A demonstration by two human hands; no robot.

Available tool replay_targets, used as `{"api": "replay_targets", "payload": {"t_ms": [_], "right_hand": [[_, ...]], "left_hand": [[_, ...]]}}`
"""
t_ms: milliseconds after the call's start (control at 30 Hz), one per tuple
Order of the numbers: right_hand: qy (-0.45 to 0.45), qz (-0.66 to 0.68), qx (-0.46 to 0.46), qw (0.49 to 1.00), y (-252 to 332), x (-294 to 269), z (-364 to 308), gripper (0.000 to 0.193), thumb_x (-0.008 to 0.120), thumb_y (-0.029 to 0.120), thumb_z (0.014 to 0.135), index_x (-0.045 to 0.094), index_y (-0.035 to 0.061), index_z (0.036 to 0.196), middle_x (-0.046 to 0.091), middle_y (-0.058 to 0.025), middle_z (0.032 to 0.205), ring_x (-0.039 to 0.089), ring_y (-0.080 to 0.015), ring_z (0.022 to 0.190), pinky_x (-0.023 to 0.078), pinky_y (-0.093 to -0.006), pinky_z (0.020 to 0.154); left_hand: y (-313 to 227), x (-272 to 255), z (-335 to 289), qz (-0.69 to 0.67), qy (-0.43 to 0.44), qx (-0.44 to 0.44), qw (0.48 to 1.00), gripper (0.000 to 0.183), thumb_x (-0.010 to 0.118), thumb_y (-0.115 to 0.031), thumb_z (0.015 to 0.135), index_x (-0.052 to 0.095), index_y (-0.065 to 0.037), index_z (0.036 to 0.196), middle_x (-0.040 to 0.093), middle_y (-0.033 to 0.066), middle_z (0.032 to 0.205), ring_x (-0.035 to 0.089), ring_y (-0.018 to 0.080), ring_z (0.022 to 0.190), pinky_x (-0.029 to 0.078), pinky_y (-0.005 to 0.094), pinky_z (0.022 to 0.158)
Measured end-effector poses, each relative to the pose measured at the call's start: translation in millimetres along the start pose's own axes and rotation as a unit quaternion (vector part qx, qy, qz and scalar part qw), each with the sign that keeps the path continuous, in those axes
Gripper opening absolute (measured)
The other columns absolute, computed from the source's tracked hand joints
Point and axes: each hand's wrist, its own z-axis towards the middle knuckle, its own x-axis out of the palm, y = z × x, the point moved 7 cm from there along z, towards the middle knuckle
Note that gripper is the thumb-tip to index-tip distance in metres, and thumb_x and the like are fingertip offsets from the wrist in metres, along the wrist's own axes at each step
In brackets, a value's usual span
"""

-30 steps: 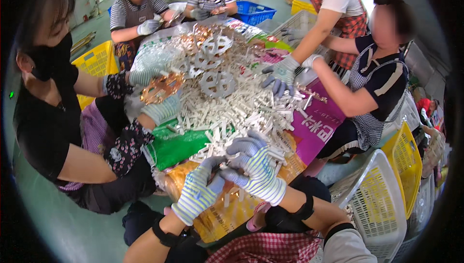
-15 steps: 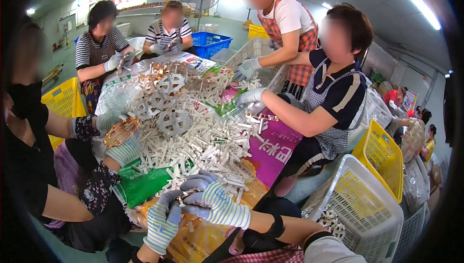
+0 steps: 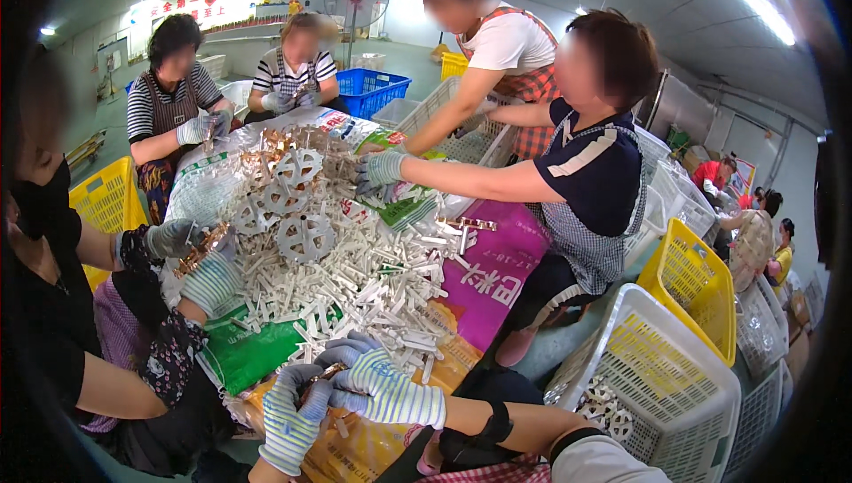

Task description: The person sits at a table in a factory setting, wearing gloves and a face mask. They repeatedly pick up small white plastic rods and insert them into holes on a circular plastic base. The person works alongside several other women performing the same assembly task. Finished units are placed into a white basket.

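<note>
Both my gloved hands are together over the near edge of the table. My left hand (image 3: pixel 293 416), in a grey-and-white striped glove, has its fingers closed around one side of a small copper-coloured metal part (image 3: pixel 323 375). My right hand (image 3: pixel 382 384), gloved alike, pinches its other side; my fingers hide much of it. Just beyond my hands lies a heap of short, pale strip-like pieces (image 3: pixel 355 283). Silver spoked metal discs (image 3: pixel 304 237) rest on top of it, with copper-coloured parts (image 3: pixel 275 141) further back.
Printed plastic sacks (image 3: pixel 497 270) cover the table. Several co-workers sit or stand around it; one gloved hand (image 3: pixel 382 170) reaches over the heap. To my right stand a white crate (image 3: pixel 701 394) holding metal discs and a yellow crate (image 3: pixel 697 296). Another yellow crate (image 3: pixel 106 203) is at left.
My hands have shifted slightly left with the part, which is now tilted and more covered. The co-worker at right has stretched an arm over the heap; the standing co-worker leans further in.
</note>
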Motion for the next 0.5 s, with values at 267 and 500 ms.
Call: {"api": "replay_targets", "payload": {"t_ms": [267,500], "right_hand": [[0.014,0.035,-0.005,0.999,-1,0,1,0.039,0.059,0.043,0.087,0.069,0.0055,0.087,0.058,-0.0138,0.122,0.052,-0.0352,0.118,0.033,-0.0525,0.107],[0.047,-0.005,-0.029,0.998,11,-1,-1,0.046,0.051,0.051,0.089,0.068,0.0080,0.091,0.058,-0.0142,0.125,0.048,-0.0375,0.126,0.029,-0.0594,0.110]], "left_hand": [[-14,2,-4,0.016,-0.011,0.011,1.000,0.024,0.072,-0.011,0.088,0.063,0.001,0.107,0.067,0.0087,0.098,0.063,0.0134,0.086,0.053,0.0279,0.076],[-22,1,-19,0.026,0.037,0.030,0.999,0.045,0.079,-0.017,0.085,0.060,0.002,0.121,0.070,0.0124,0.110,0.066,0.0176,0.101,0.052,0.0312,0.091]]}}
